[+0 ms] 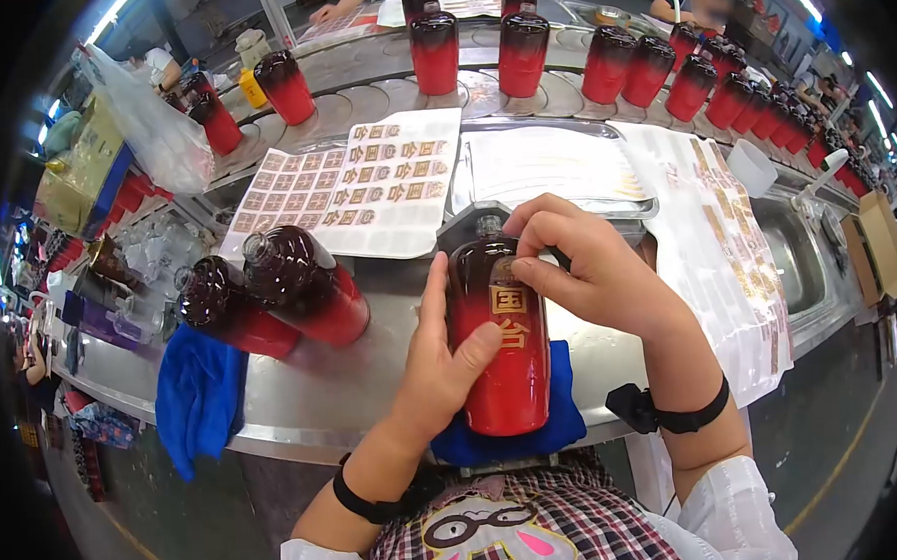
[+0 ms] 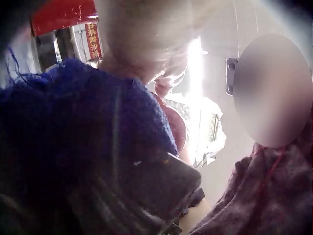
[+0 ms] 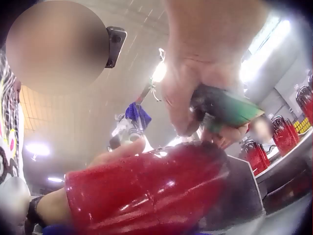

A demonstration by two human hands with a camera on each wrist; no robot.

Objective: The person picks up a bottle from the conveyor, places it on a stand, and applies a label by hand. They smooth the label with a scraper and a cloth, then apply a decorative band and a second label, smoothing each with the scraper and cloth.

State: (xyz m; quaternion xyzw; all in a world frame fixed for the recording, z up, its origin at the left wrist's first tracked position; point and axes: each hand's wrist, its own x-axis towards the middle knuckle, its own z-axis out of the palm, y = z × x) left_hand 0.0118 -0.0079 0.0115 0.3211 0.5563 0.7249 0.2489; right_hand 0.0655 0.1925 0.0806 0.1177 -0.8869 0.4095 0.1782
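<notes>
A red bottle with a dark top (image 1: 503,388) lies tilted on a blue cloth (image 1: 564,395) at the counter's front edge, gold characters on its face. My left hand (image 1: 442,365) grips its left side, thumb across the front. The right hand (image 1: 593,269) pinches at a small dark label (image 1: 506,269) near the bottle's shoulder, above the characters. In the right wrist view the right hand (image 3: 205,83) is over the upper end of the red bottle (image 3: 142,188). The left wrist view shows mostly blue cloth (image 2: 83,112); the left hand's fingers there are unclear.
Two similar bottles (image 1: 335,310) lean on another blue cloth (image 1: 198,391) at left. A sheet of gold labels (image 1: 406,217), a metal tray (image 1: 556,210) and a label strip (image 1: 715,298) lie behind and right. Several bottles (image 1: 435,60) line the conveyor; a sink (image 1: 788,255) is at right.
</notes>
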